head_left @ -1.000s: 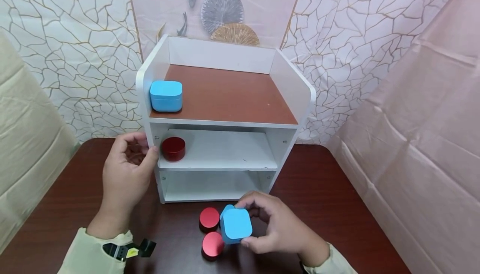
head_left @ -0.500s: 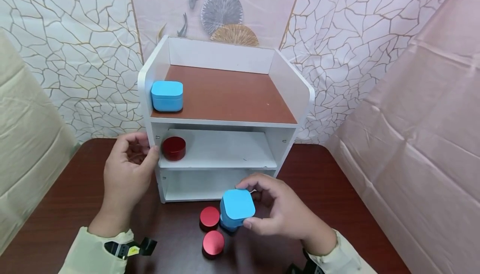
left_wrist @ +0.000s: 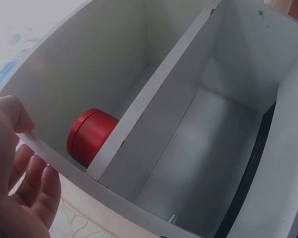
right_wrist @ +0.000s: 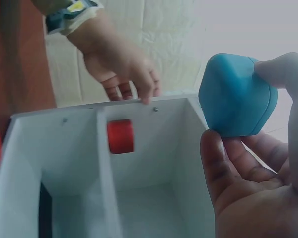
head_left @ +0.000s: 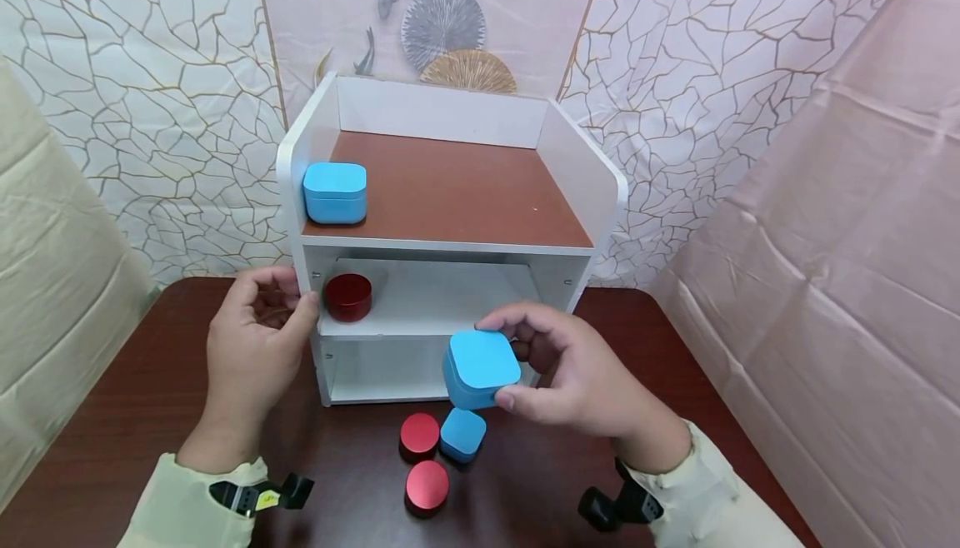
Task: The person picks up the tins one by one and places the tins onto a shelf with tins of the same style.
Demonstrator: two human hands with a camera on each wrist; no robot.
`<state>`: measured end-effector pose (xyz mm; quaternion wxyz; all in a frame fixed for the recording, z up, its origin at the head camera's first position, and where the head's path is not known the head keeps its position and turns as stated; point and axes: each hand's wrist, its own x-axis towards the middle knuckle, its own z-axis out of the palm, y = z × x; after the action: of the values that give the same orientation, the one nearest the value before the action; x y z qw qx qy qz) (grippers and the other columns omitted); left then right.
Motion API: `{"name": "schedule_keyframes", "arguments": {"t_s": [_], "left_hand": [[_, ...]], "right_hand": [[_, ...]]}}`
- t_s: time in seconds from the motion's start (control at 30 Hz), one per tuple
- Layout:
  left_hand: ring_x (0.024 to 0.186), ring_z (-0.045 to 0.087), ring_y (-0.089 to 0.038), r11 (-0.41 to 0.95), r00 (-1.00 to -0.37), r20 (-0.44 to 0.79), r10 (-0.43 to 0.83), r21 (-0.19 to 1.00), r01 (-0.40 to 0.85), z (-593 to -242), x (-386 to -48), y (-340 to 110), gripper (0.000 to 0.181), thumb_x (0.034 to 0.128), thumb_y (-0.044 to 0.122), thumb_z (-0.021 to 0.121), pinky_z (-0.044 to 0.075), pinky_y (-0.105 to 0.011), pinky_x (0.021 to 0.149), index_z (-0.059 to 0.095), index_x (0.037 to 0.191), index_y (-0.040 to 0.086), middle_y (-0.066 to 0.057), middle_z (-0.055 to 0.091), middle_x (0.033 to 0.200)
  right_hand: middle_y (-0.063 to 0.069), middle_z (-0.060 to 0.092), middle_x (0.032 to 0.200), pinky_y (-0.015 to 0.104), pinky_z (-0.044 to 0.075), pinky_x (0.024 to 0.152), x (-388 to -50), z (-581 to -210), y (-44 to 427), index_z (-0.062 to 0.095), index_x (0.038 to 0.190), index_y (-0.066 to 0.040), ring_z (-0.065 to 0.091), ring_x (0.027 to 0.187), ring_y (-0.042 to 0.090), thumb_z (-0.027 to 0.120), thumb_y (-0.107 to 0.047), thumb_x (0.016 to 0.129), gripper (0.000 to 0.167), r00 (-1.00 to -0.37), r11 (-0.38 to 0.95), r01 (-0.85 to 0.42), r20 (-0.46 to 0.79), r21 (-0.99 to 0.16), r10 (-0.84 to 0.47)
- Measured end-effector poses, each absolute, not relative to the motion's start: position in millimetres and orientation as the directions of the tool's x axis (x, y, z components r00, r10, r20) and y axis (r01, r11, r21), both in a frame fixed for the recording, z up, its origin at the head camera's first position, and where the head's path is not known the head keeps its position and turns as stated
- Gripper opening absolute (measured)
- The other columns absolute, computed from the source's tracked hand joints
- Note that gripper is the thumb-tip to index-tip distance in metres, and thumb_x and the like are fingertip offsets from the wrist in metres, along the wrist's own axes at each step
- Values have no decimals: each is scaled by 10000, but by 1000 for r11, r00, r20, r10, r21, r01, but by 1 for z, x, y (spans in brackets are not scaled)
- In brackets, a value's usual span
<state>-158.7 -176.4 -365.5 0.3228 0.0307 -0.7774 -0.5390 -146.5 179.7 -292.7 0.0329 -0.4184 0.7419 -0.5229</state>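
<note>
My right hand [head_left: 577, 373] pinches a light blue square tin [head_left: 483, 365] between thumb and fingers, in front of the lower shelves; the right wrist view shows this blue tin [right_wrist: 238, 94] close up. With thumb and curled fingers, my left hand [head_left: 258, 348] holds the left side panel of a white shelf unit [head_left: 442, 246]. Just inside that panel, a red round tin [head_left: 347, 296] sits on the middle shelf. Another blue tin [head_left: 334, 192] stands at the left of the brown top. On the table lie a blue tin [head_left: 462, 434] and two red round tins [head_left: 419, 436].
The shelf unit stands on a dark brown table [head_left: 352, 465]. Patterned cloth [head_left: 135, 115] hangs behind, and pale fabric [head_left: 832, 240] slopes down at both sides. The bottom shelf [head_left: 390, 373] lies behind the tin in my right hand.
My right hand has lifted the blue tin up and forward from beside the red tins, revealing another blue tin on the table. My left hand stays on the side panel.
</note>
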Motion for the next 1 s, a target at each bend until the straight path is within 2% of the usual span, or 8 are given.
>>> {"name": "schedule_keyframes", "arguments": {"t_s": [0.1,0.37,0.7,0.87,1.0], "left_hand": [[1019,620,-128,414,-789,471,-395,858,304,-365,-159,-176,342,1034,217,797,517,-86,796,688,1348,140,54,655,1136],[1022,620,-120,419,-792,468,-393,858,299,-365,-159,-177,338,1034,230,801,518,-84,800,689,1339,138,54,657,1133],[1023,622,-122,417,-801,451,-394,864,281,-365,-157,-177,341,1037,244,800,521,-88,796,685,1343,148,49,662,1142],[1027,620,-123,415,-804,447,-392,866,279,-365,-158,-176,350,1037,242,800,522,-84,799,681,1352,148,49,662,1150],[1028,618,-124,415,-803,448,-393,866,280,-365,-158,-176,348,1036,239,801,520,-85,798,683,1351,150,48,663,1147]], "right_hand": [[127,754,1252,403,697,909,-149,-280,178,657,1427,-69,777,1012,290,843,-2,865,595,-639,107,-599,393,-794,-662],[122,747,1267,385,680,948,-160,-254,170,647,1443,-48,753,1065,326,834,-17,898,577,-629,97,-583,372,-807,-682],[123,733,1230,377,685,908,-177,-225,160,626,1448,-12,715,1082,328,818,-38,927,555,-639,89,-555,356,-827,-682],[120,737,1236,339,661,929,-188,-210,154,625,1439,27,713,1092,313,806,-33,933,541,-635,77,-564,372,-822,-677],[132,743,1258,334,652,944,-199,-199,150,629,1441,19,716,1116,304,806,-49,937,539,-648,90,-562,370,-822,-665]]}}
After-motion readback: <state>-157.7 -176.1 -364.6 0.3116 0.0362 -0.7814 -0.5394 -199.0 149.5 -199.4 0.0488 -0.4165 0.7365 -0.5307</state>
